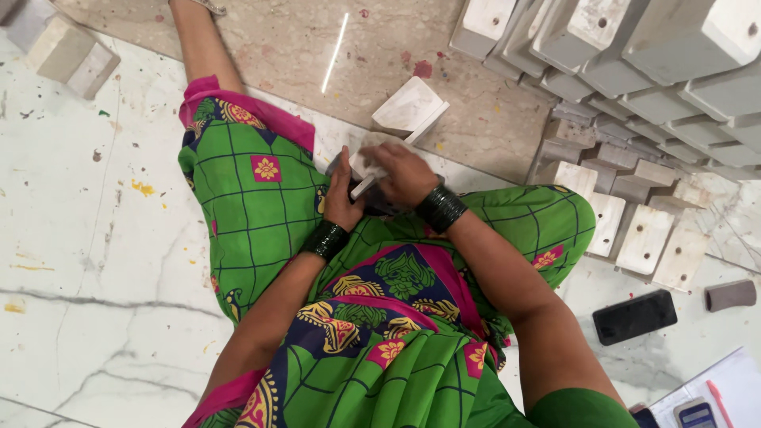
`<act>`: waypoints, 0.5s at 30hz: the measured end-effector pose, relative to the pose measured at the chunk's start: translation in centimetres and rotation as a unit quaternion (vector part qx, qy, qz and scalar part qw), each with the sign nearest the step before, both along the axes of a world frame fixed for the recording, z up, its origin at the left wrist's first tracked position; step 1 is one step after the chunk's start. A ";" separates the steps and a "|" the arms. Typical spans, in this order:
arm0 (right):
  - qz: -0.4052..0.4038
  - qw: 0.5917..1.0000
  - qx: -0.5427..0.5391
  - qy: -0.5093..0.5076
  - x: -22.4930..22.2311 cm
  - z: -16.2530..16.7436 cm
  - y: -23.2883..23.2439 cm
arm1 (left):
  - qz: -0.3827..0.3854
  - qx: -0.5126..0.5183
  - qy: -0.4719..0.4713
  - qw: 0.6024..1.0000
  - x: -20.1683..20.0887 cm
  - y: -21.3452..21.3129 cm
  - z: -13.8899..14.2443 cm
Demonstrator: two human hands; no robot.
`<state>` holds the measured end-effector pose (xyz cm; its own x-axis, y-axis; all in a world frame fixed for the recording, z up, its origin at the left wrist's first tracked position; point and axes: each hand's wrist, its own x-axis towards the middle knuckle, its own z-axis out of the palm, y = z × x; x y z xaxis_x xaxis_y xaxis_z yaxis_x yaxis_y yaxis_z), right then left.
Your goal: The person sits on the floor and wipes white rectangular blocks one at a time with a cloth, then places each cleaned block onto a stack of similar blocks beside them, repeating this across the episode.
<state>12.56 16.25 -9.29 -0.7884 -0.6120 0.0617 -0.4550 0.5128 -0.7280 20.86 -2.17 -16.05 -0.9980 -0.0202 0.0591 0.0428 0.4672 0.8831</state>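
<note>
My left hand (342,200) and right hand (406,174) both grip a small white wooden block (366,162) over my lap, fingers closed on it.

A black smartphone (635,316) lies flat on the white marble floor at the right, its rectangular screen dark. At the bottom right edge a small grey calculator (696,414) with a pale display rests against a white paper sheet (733,376).
</note>
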 end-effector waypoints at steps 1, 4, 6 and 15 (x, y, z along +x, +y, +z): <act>-0.021 1.000 -0.007 0.007 -0.6 0.2 0.4 | 0.001 0.003 -0.011 1.000 0.0 0.1 0.0; -0.113 0.992 0.041 0.034 -3.3 0.4 2.8 | -0.005 -0.013 0.018 1.000 -0.2 0.2 0.2; -0.176 0.977 0.092 0.070 -4.7 0.0 4.3 | -0.005 -0.021 0.027 0.999 -0.2 0.2 0.4; -0.053 0.998 0.022 -0.039 -2.1 -1.2 2.4 | 0.007 0.004 0.024 1.000 -0.4 -0.2 -0.5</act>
